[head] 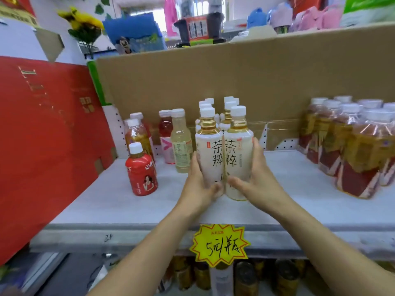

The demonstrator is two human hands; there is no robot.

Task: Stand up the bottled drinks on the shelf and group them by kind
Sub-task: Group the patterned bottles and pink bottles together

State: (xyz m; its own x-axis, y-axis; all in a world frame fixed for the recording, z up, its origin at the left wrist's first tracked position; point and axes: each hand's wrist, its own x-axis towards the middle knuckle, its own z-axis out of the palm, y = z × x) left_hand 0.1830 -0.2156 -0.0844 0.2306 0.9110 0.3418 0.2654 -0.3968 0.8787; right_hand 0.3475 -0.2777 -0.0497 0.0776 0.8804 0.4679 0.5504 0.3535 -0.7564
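Observation:
Two upright white-labelled tea bottles stand side by side at the middle of the shelf [111,199]. My left hand [199,184] grips the left tea bottle [210,154] low on its side. My right hand [255,178] grips the right tea bottle [237,154] the same way. Behind them stand several more tea bottles [228,103] of the same kind in two rows. To the left are a short red bottle [142,174], an amber drink bottle [136,135], a red drink bottle [165,131] and a pale yellow bottle [181,144], all upright.
A shrink-wrapped pack of red-labelled amber bottles [350,146] fills the shelf's right end. A cardboard sheet [235,77] forms the back wall, and a red box [42,135] leans at the left. A yellow price tag [220,245] hangs on the front edge.

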